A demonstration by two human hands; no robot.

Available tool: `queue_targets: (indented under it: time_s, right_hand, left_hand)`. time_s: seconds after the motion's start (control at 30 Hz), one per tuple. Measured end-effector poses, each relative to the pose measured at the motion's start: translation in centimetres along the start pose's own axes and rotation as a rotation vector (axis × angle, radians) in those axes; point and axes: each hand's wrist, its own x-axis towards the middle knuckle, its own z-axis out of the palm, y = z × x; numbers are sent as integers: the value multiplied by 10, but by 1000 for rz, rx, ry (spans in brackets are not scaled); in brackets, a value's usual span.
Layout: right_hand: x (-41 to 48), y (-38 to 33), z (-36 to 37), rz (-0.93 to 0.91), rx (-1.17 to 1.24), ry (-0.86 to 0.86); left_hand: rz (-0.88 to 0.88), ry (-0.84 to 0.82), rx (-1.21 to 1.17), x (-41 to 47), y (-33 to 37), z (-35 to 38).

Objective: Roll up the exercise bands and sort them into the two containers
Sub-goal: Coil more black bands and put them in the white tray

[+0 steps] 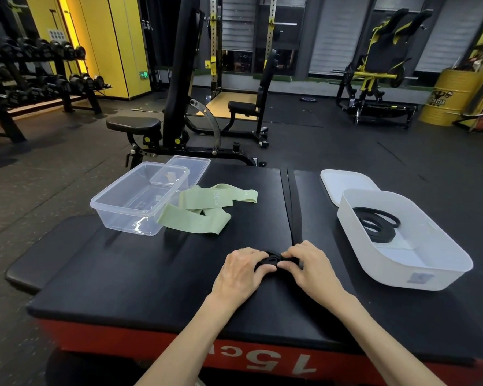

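- black band (272, 260) coil on worktop (140, 277), fingers (255, 255) of left hand (241, 271) and right hand (310, 264) curled tight on it.
- risk: coil likely springs loose if pinch slackens.

Pale green bands (195, 218) with grey print, there on the black mat (123, 274). Black band (271, 259) up front, and a black coil (381, 237) in the white bin (402, 274). Clear tub (123, 222). Red side (95, 341) below, white digits. Yellow drum (449, 90), black logo, at the back.
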Motion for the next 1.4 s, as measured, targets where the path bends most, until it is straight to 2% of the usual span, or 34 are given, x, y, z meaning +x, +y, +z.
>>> queue_targets:
  time_s: [0.47, 0.73, 0.8, 0.9, 1.23, 1.4]
  right_hand:
    - [4, 2, 5, 42, 32, 23]
    - [9, 3, 3, 85, 77, -12]
    - [9, 4, 3, 84, 77, -16]
    - [9, 4, 3, 67, 79, -19]
    - [8, 8, 1, -31, 74, -27]
    - [4, 15, -6, -111, 59, -117]
  left_hand:
    - [55, 2, 94, 1, -3, -1]
    - [50, -57, 37, 2, -2, -5]
    - [-8, -80, -15, 1, 0, -6]
    - [-156, -113, -117, 0, -1, -7]
    - [-137, -271, -161, 4, -3, -4]
    - [-147, -221, -194, 7, -4, -7]
